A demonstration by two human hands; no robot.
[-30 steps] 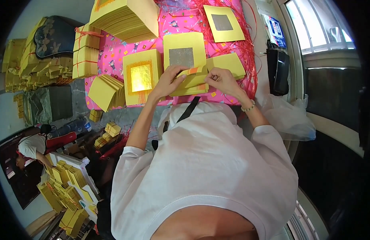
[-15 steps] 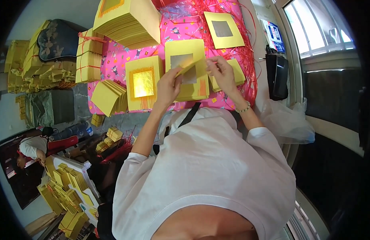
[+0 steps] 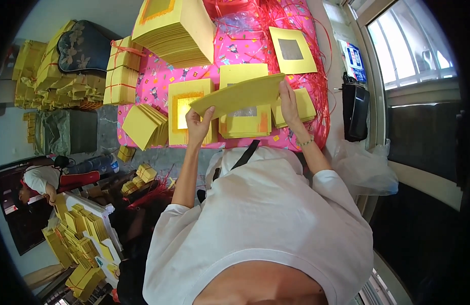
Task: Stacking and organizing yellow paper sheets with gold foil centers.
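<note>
Between my two hands a yellow paper sheet [image 3: 240, 96] is held up at a tilt, its face foreshortened. My left hand [image 3: 198, 126] pinches its left end, thumb on the near side. My right hand [image 3: 289, 105] is at its right end, fingers along the edge. Beneath the sheet lies a stack of yellow paper with silver squares [image 3: 245, 129], partly covered. To its left is a stack with a shiny gold square and orange border [image 3: 178, 137]. A folded yellow pile [image 3: 305, 108] sits by my right hand.
A tall yellow paper stack [image 3: 179, 40] stands on the pink patterned cloth [image 3: 224, 53]. Tied bundles [image 3: 120, 86] and a fanned pile [image 3: 142, 127] lie left. Red strings [image 3: 324, 66] border a silver-square sheet [image 3: 302, 63]. Another person [image 3: 41, 178] is at far left.
The sheet, earlier folded between the fingers over the silver-square stack, is now stretched lengthwise between both hands. My hands have moved apart, the left one to the left.
</note>
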